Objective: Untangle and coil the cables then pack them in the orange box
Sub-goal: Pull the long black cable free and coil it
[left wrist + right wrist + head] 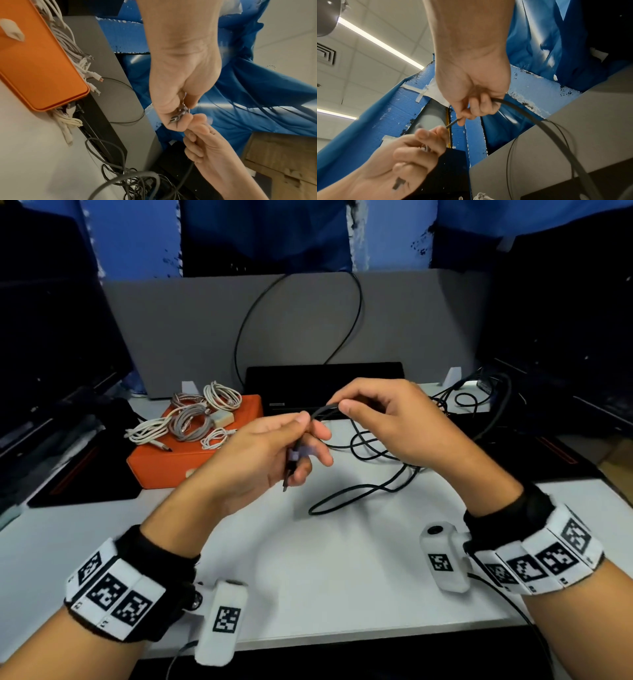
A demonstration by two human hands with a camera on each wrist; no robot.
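Note:
Above the white table [342, 559], both hands hold one black cable [370, 470]. My left hand [301, 446] grips its plug end, with the connector [176, 117] sticking out between the curled fingers. Just to the right, my right hand [342, 404] pinches the cable between thumb and forefinger, and the cable [513, 108] arcs away from that pinch. The rest of it lies in loose loops on the table below the right hand. At the left stands the orange box [191, 457], with several coiled white and grey cables [191, 419] lying on top of it.
A black device [325, 381] stands behind the hands against a grey partition [171, 330]. More black cables [479, 398] are tangled at the back right. Dark monitors [51, 337] flank the desk on both sides. A thin black wire [356, 302] loops up the partition.

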